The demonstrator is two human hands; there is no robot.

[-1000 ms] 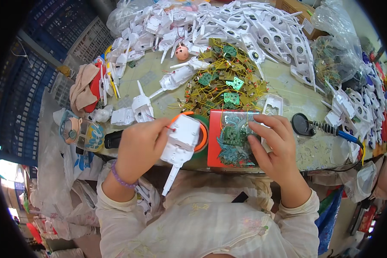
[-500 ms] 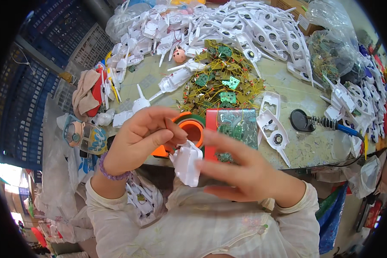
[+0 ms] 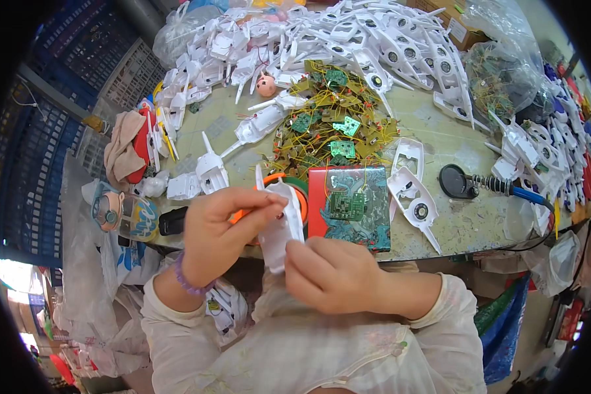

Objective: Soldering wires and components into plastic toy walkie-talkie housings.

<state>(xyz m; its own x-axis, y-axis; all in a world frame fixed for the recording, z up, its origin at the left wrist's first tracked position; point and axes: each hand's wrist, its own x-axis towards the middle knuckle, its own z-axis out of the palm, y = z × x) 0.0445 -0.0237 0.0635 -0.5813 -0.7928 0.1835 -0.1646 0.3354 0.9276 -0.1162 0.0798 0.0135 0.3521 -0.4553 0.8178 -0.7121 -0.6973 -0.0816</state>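
Head view: white plastic shell [image 3: 284, 223], held at table's near edge; left hand [image 3: 220, 230] pinching its upper part, right hand [image 3: 331, 276] gripping its lower end. Behind: orange tape roll [image 3: 300, 197], red-edged box [image 3: 350, 207] bearing green circuit board [image 3: 347, 205], soldering iron [image 3: 486, 186].

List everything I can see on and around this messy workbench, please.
white shell: one, white, held in both hands over the table's near edge
tape roll: one, orange, behind the shell
tin: one, red and teal, centre, a green board on top
boards: a heap, green with yellow wires, behind the tin
shells: many, white, piled along the far edge and right
soldering iron: one, black and blue, right
cloth: one, beige and red, left
crates: several, blue, far left
left hand: pinches the shell's side
right hand: grips the shell's lower end
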